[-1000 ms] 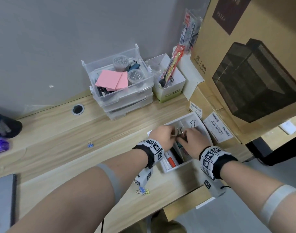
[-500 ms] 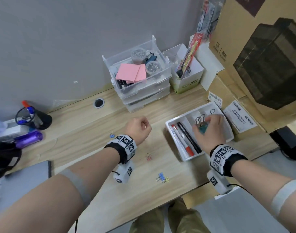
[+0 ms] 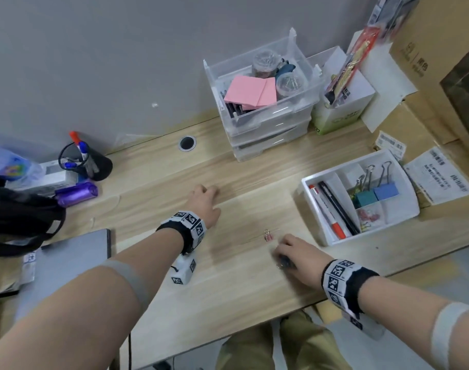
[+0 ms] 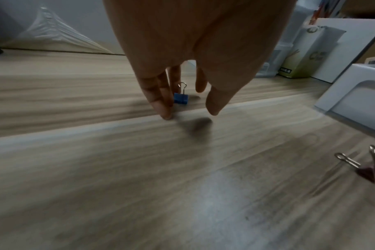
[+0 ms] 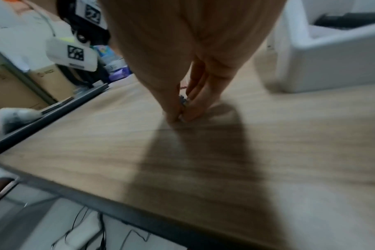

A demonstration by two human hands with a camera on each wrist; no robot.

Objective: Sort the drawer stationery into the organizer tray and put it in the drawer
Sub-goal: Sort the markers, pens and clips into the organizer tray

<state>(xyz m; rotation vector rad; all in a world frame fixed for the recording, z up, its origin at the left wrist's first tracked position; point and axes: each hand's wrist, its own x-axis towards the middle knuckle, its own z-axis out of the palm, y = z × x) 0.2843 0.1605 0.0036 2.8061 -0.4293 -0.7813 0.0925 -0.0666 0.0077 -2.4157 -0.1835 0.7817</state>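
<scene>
Both hands are leaving the organizer tray (image 3: 388, 231). The left hand (image 3: 204, 206) is reaching out over the desk (image 3: 228, 303), fingers lowering around a small blue binder clip (image 4: 180, 98). The right hand (image 3: 298, 259) is coming down at the near edge, fingertips (image 5: 176, 116) closing on small clips (image 5: 183, 100) there.
</scene>
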